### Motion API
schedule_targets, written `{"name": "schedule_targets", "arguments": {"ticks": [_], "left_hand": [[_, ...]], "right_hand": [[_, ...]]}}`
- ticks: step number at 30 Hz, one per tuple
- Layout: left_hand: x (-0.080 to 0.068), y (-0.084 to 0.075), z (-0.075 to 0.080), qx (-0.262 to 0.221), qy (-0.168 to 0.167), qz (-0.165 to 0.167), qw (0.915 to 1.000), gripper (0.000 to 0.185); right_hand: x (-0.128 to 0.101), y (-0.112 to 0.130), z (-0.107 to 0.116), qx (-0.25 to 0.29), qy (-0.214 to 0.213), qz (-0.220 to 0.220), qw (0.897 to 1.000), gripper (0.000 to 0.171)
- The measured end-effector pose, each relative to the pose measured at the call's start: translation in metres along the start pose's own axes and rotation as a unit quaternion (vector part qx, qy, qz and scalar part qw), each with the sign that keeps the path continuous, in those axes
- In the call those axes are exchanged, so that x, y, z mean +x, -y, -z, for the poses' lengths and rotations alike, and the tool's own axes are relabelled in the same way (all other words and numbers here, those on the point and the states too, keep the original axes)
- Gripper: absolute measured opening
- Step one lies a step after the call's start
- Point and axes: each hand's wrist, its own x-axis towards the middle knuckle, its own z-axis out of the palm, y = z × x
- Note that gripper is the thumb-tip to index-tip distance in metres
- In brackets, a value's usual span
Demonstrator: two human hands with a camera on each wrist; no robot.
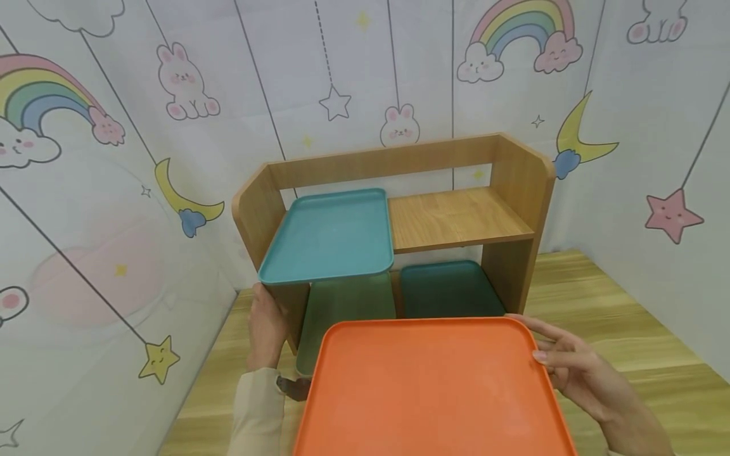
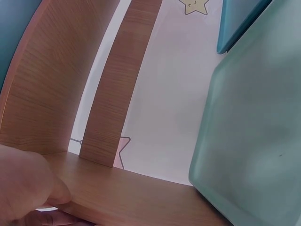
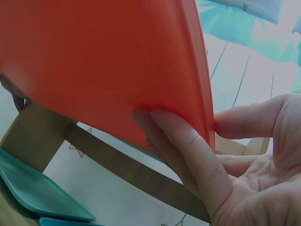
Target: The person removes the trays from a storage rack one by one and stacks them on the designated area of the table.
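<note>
An orange tray (image 1: 433,386) is held up in front of the shelf, its lower part cut off by the head view's edge. My right hand (image 1: 587,373) pinches its right rim; in the right wrist view the thumb is on one side and the fingers (image 3: 188,146) press its underside. At the left, my left hand (image 1: 267,326) grips the front edge of the wooden shelf's side panel (image 2: 141,193), thumb on the inner face. A blue tray (image 1: 331,234) lies on the upper board just above that hand. Below it, a green tray (image 1: 348,310) lies in the lower left compartment.
A dark teal tray (image 1: 447,288) sits in the lower right compartment. The upper right board (image 1: 456,215) shows bare wood beside the blue tray. The shelf stands on a wood-patterned surface (image 1: 621,335), with printed cloth walls (image 1: 633,158) behind and at both sides.
</note>
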Motion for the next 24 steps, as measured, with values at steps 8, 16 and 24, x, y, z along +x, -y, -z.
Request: {"name": "schedule_targets", "arguments": {"ticks": [8, 16, 24], "left_hand": [[0.002, 0.000, 0.001, 0.000, 0.020, 0.014, 0.9997, 0.026], [0.002, 0.000, 0.001, 0.002, 0.014, 0.009, 0.9999, 0.026], [0.000, 0.001, 0.000, 0.002, -0.006, -0.006, 1.0000, 0.023]], "right_hand": [[0.000, -0.006, 0.006, -0.015, -0.004, -0.012, 1.000, 0.062], [0.001, -0.013, 0.006, -0.052, -0.026, -0.023, 0.998, 0.061], [0.002, -0.024, 0.011, -0.055, -0.026, -0.039, 0.997, 0.061]]}}
